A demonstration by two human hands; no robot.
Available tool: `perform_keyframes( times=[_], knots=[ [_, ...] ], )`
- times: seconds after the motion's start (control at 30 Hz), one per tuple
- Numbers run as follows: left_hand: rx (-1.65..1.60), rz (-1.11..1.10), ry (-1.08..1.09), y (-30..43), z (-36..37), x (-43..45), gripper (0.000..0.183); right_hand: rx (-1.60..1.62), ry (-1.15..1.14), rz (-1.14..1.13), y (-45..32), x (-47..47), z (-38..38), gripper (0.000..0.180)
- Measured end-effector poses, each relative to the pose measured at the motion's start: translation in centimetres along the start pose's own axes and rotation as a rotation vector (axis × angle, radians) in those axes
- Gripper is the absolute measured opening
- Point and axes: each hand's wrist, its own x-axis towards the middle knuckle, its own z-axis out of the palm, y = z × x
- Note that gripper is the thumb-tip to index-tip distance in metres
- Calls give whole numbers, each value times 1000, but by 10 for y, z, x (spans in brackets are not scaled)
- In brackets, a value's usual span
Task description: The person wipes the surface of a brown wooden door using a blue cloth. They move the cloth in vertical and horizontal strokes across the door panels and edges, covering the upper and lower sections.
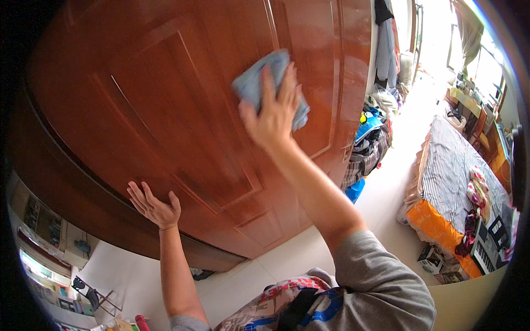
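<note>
My right hand [273, 109] presses a folded light-blue cloth [256, 80] against a reddish-brown panelled wooden door [198, 120]. Its fingers are spread over the cloth, and both hand and cloth look slightly blurred. Lower down and to the left, my left hand [155, 207] rests with fingers apart by the door's edge, near the dark wooden frame [103, 202]. Nothing is held in it. Raised mouldings outline the door's panels.
Beyond the door's right edge, stuffed bags [366, 153] stand by the wall. A bed with a striped sheet [449, 165] carries a keyboard instrument [484, 250]; cardboard boxes [432, 260] sit beside it. At lower left, a folding chair [97, 296] stands on the pale tiled floor [120, 265].
</note>
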Motion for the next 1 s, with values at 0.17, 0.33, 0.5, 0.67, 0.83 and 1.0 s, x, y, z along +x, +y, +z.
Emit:
perform_keyframes(
  times=[0.17, 0.33, 0.5, 0.67, 0.83, 1.0],
  knots=[
    [-2, -12, 23, -1, 6, -3, 72, 133, -488, -231, -22, -146, -4, 68],
    [-13, -4, 13, -2, 4, -2, 72, -83, -521, -194, 24, -171, -5, 58],
    [-18, 6, 25, -2, 3, -1, 72, -182, -69, 116, 84, -93, -21, 62],
    [-21, 11, 11, 3, 1, 2, 72, -106, 12, 211, 74, -106, -13, 62],
    [-24, 28, 3, -2, 1, 1, 74, 91, -338, 22, 5, -239, 7, 60],
    [-44, 41, 15, -1, 4, 5, 74, -3, -645, 11, 24, -315, -4, 59]
  ],
)
